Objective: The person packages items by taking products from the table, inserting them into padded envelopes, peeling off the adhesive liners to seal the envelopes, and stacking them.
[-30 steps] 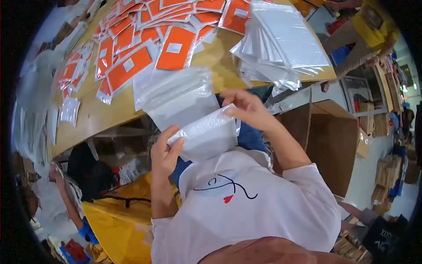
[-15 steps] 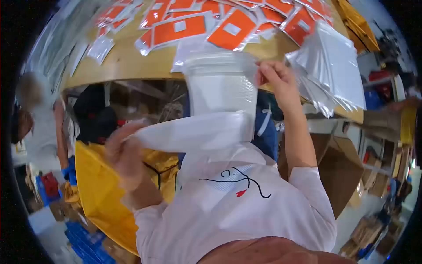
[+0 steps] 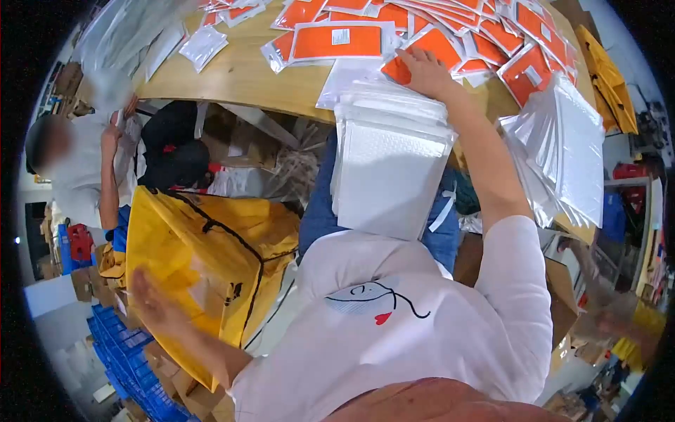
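My right hand reaches over the table edge, fingers stretched out on an orange packet in a clear sleeve. Blurred by motion, my left hand is low at the left in front of a yellow bag; its fingers look extended and nothing shows in them. A stack of white bubble mailers rests on my lap, leaning against the table edge below my right forearm. Beside that hand lies another orange packet with a white label.
Many orange packets cover the back of the wooden table. A fanned pile of white mailers stands at its right corner. Another person sits at the left. Blue crates and cardboard boxes are on the floor.
The white mailer in my left hand is gone from it, and that hand has moved down and left. My right hand has left the mailer stack and moved up to the orange packets.
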`<state>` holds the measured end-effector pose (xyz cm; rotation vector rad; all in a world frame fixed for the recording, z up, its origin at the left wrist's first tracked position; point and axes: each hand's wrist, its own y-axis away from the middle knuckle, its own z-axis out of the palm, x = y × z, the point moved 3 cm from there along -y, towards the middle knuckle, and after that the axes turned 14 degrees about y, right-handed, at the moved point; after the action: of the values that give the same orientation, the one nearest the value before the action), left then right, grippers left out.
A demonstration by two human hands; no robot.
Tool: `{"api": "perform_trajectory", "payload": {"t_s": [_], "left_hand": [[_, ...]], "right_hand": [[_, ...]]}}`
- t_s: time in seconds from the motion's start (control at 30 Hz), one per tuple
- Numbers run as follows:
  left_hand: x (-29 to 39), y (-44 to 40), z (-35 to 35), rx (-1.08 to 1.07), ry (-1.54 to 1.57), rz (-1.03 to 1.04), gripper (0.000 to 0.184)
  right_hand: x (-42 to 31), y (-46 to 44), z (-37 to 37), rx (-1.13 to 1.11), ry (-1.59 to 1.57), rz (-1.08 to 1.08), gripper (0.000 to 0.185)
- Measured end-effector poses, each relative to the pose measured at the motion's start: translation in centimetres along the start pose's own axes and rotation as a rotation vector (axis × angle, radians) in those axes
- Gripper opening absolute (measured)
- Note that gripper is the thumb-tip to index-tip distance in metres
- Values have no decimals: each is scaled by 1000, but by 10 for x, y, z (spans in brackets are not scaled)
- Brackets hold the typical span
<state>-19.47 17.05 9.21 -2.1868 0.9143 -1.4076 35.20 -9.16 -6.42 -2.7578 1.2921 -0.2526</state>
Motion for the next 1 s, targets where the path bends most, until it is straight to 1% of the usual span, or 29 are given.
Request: {"api": "perform_trajectory", "payload": {"t_s": [0.03,0.07,0.1,0.17,0.2,0.23,0.27,0.3,0.37,0.4,0.43,0.47,0.53,0.57,0.7,0.73,0.9,1.0], "left_hand": [[27,13,50,-210,66,-9,19],[41,31,90,-346,177,-21,16],[38,44,121,-550,51,347,17],[72,74,185,-774,337,319,19],[95,79,208,-892,440,324,20],[106,83,229,-925,474,404,20],[115,90,247,-950,507,488,20],[124,94,263,-965,585,550,20],[131,96,286,-920,639,631,22],[132,96,296,-912,675,668,22],[133,100,308,-934,638,683,23],[131,102,314,-958,590,688,23],[129,104,329,-1005,484,678,25],[127,105,334,-1003,490,692,25],[120,106,343,-973,517,615,28],[119,107,343,-979,517,617,28],[118,103,347,-1021,581,591,29],[116,103,347,-1040,573,574,29]], "right_hand": [[-3,0,2,-47,72,-17,78],[-2,-1,1,-101,24,-33,74],[-2,1,3,14,43,-42,64],[5,-7,4,-81,-61,-225,61],[3,-7,7,-56,-40,-185,55],[3,-5,-1,-43,2,-218,55],[3,-3,-8,-102,9,-180,53],[3,-7,-5,-49,-23,-208,55],[5,-21,-1,-70,59,-254,63],[-1,-26,-1,-17,106,-309,64],[-5,-28,-4,41,150,-372,66],[-10,-30,-3,-64,185,-350,70],[-11,-35,-9,-113,157,-362,65],[-10,-39,-12,-107,162,-350,65],[-18,-45,-27,-207,348,-469,54],[-18,-46,-26,-209,344,-465,54],[-11,-45,-27,-149,292,-450,46],[-1,-42,-33,-146,39,-412,42]]}}
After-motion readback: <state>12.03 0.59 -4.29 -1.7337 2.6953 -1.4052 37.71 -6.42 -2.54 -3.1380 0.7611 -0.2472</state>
